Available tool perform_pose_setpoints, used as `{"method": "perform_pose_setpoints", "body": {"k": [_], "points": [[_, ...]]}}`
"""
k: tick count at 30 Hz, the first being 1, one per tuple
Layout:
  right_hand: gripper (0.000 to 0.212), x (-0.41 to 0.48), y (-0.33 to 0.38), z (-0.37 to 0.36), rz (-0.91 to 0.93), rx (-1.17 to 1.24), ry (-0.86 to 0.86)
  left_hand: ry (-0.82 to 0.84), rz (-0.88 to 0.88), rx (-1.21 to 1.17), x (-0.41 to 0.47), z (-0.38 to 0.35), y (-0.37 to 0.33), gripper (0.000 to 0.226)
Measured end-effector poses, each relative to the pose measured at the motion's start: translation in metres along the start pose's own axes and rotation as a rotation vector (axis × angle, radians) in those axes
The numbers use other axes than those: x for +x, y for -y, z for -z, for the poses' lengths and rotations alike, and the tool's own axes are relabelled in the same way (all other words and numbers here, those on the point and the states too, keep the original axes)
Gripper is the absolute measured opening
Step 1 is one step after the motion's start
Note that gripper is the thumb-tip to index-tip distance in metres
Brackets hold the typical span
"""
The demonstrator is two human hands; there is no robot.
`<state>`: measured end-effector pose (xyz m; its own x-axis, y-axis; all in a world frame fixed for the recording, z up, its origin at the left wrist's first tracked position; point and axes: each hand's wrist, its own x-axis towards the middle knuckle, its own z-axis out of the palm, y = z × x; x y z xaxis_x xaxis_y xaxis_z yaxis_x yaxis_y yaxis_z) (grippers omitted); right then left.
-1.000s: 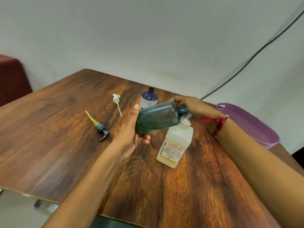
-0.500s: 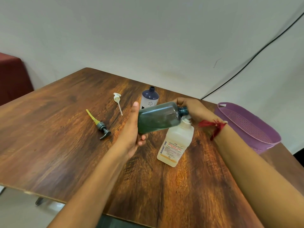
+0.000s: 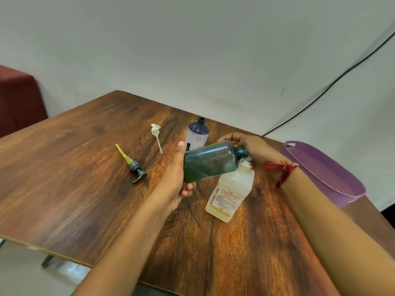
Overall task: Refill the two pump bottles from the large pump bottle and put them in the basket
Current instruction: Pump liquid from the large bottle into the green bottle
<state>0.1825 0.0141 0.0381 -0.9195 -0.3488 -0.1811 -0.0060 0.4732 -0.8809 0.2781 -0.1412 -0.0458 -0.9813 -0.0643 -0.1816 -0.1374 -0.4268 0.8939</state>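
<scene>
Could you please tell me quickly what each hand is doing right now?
Left hand: holding the green bottle at its base.
Right hand: holding its neck end.

Plain indoor room: wooden table [image 3: 85, 189], bare white wall [image 3: 192, 50], black cable [image 3: 307, 104].

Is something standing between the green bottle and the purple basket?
Yes. The right hand lies at the neck of the green bottle, on the side toward the purple basket, and the white bottle stands under that neck. Nothing else visible lies between.
</scene>
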Motion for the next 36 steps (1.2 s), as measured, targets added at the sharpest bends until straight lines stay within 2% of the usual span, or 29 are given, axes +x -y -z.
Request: {"method": "perform_pose_setpoints", "body": {"k": [6, 11, 18, 22, 26, 33, 36], "points": [[0.034, 0.000, 0.009, 0.005, 0.007, -0.079, 0.018, -0.027, -0.022, -0.003, -0.001, -0.005, -0.006, 0.066], [0.033, -0.002, -0.001, 0.001, 0.005, 0.060, 0.027, -0.009, 0.007, 0.013, -0.002, -0.003, -0.006, 0.071], [0.037, 0.000, 0.008, 0.006, 0.023, -0.073, 0.032, -0.006, -0.011, 0.006, -0.002, -0.003, -0.009, 0.069], [0.039, -0.001, -0.002, 0.002, 0.022, -0.026, 0.019, -0.040, -0.027, 0.008, 0.000, -0.003, -0.004, 0.065], [0.036, -0.002, 0.002, 0.004, 0.005, -0.110, 0.026, -0.025, -0.020, -0.010, 0.001, -0.004, 0.001, 0.060], [0.038, -0.001, -0.003, 0.003, 0.018, -0.048, -0.015, -0.045, -0.039, 0.004, 0.002, -0.003, -0.001, 0.060], [0.034, -0.002, -0.001, 0.003, 0.006, -0.146, -0.007, -0.029, -0.009, 0.019, 0.000, -0.002, -0.004, 0.061]]}}
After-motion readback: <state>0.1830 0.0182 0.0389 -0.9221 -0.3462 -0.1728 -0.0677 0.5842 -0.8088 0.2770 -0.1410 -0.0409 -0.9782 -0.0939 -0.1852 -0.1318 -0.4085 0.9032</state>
